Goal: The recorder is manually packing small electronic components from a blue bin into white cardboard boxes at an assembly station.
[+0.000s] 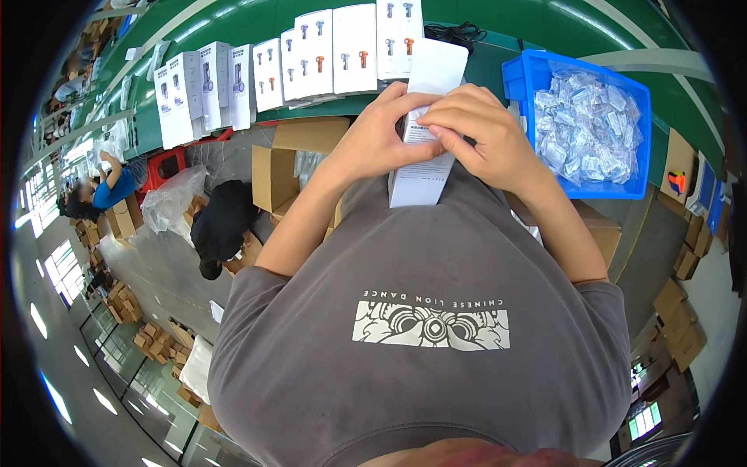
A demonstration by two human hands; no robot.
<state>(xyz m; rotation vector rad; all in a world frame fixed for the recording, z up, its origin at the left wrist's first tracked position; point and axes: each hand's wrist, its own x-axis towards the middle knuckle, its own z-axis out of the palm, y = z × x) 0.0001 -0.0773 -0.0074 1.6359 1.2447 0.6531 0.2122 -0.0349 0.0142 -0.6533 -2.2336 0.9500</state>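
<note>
A narrow white carton point(420, 184) is held upright against my front, its tall lid flap point(437, 66) standing open at the far end. My left hand point(387, 131) is wrapped round the carton's left side, thumb and fingers curled over it. From the right, my right hand point(484, 132) closes on the carton near its mouth, with thumb and fingertips bent at the opening. Whether the right fingertips also pinch something small is hidden. Beyond my hands stands a row of white printed cartons point(311, 54) with pictures of small handheld devices.
On the right of the green table point(498, 78) sits a blue bin point(648, 124) full of small clear plastic packets point(587, 128). Black cables point(459, 33) lie behind the cartons. An open cardboard box point(274, 175) stands below left, near a bent-over person in black point(222, 226).
</note>
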